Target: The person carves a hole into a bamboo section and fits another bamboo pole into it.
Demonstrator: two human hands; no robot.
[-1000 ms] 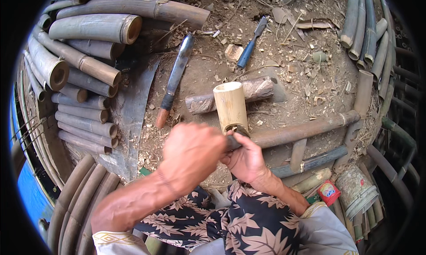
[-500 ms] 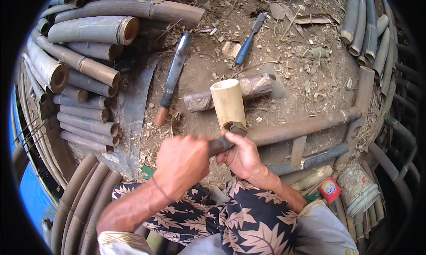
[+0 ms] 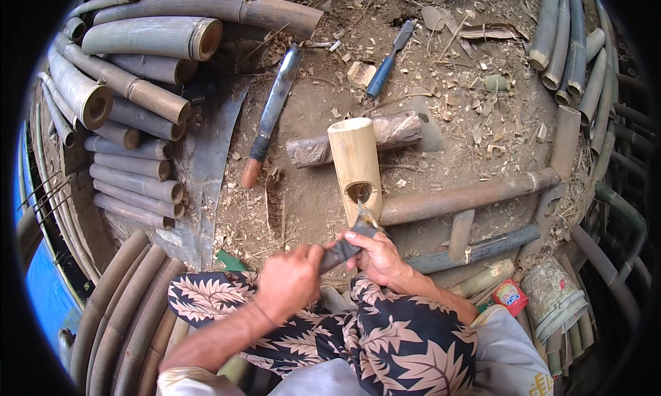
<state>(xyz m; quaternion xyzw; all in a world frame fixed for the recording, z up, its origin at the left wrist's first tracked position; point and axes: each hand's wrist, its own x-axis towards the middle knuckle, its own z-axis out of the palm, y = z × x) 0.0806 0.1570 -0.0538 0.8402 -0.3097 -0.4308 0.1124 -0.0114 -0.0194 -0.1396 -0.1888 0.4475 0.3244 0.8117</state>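
A pale, peeled bamboo tube (image 3: 352, 148) leans on a short brown log (image 3: 310, 152), its open end away from me. A round hole (image 3: 359, 191) is cut in its side near the closer end. My left hand (image 3: 290, 279) is wrapped round the dark handle of a knife (image 3: 365, 222). My right hand (image 3: 377, 258) also grips the knife, its thumb along the top near the base of the blade. The blade's tip points at the hole and overlaps its lower edge; whether it touches cannot be made out.
A long knife (image 3: 275, 103) and a blue-handled chisel (image 3: 390, 62) lie on the chip-strewn ground (image 3: 454, 141). Bamboo poles (image 3: 148, 38) are stacked on the left, others (image 3: 551, 27) at far right. A low bamboo frame (image 3: 475, 198), a worn bucket (image 3: 554, 293) and a red packet (image 3: 510, 297) stand at right.
Both hands have drawn back toward me with the knife, uncovering the hole and the blade. The left hand has lowered. The bamboo tube stays on the log.
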